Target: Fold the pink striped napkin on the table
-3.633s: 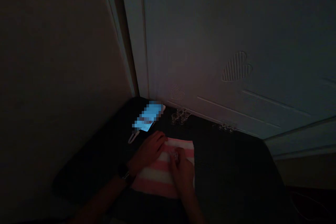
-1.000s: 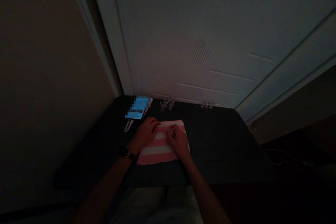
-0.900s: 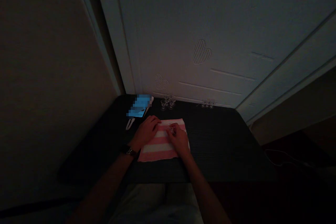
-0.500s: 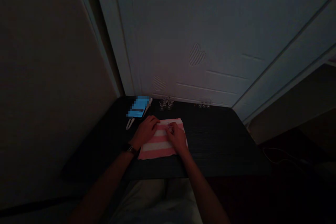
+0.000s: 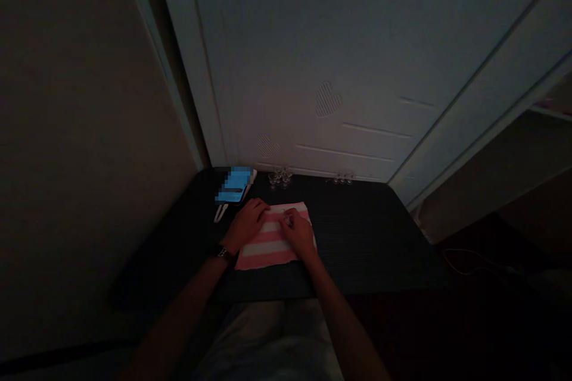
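A pink-and-white striped cloth [image 5: 268,246] lies spread on a dark table [image 5: 366,238]. Flat on the cloth's left edge rests my left hand [image 5: 248,220], its fingers stretched out and holding nothing. Over the cloth's upper right part, my right hand [image 5: 298,231] has its fingers closed around a small clear glass-like piece [image 5: 288,220]. Fingers and dim light hide most of that piece, so its exact shape is unclear.
Several small clear cup-like pieces [image 5: 280,178] stand along the back edge, with another group [image 5: 343,178] to their right. A lit phone [image 5: 235,184] with a white cable [image 5: 220,212] sits at the back left. Behind the table rises a white panel [image 5: 286,71].
The view has shifted slightly, so the background appears a little to the left. Both hands keep nearly the same places on the cloth, and the right still holds the clear piece.
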A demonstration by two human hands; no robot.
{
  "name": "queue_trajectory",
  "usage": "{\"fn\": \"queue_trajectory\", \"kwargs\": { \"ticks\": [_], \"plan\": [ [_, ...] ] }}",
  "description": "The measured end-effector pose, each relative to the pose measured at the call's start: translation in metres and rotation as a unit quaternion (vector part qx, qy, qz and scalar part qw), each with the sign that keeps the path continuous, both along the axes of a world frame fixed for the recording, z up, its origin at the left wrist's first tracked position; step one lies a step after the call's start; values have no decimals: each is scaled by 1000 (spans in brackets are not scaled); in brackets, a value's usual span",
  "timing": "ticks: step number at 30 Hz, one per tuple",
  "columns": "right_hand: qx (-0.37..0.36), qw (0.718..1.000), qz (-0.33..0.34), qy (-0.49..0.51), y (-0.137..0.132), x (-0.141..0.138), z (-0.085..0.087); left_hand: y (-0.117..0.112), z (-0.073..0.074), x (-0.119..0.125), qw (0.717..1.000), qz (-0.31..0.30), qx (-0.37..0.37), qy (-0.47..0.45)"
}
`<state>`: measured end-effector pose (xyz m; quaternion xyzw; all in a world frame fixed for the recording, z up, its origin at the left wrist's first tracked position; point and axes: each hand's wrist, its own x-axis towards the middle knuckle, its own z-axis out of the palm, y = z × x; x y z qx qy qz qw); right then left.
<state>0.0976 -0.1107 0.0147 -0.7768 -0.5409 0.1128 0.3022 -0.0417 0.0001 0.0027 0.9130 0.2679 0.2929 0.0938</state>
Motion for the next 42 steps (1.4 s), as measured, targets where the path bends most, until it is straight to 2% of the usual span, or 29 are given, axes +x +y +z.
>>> {"fn": "queue_trajectory", "kwargs": {
  "ticks": [7, 15, 21, 23, 27, 29, 34, 42],
  "plan": [
    [29, 1000, 8, -8, 1, 2, -7, 0, -1, 0, 1000, -4, -11, -7],
    [8, 1000, -2, 4, 0, 0, -3, -1, 1, -1, 1000, -4, -9, -1],
    [44, 999, -22, 18, -8, -2, -3, 1, -1, -2, 1000, -2, 3, -3],
    [39, 999, -7, 6, -9, -3, -1, 2, -1, -2, 1000, -8, 4, 1],
    [-1, 996, 66, -61, -9, -6, 1, 3, -2, -2, 1000, -12, -2, 7],
    [-13, 995, 50, -87, -8, -8, 0, 3, -2, -2, 1000, -6, -4, 9],
    [-21, 993, -53, -101, -7, -9, -3, 2, -2, -2, 1000, 10, -9, 4],
    [-32, 995, -51, -73, -9, -7, 0, 2, -1, -2, 1000, -5, -10, 11]
  ]
}}
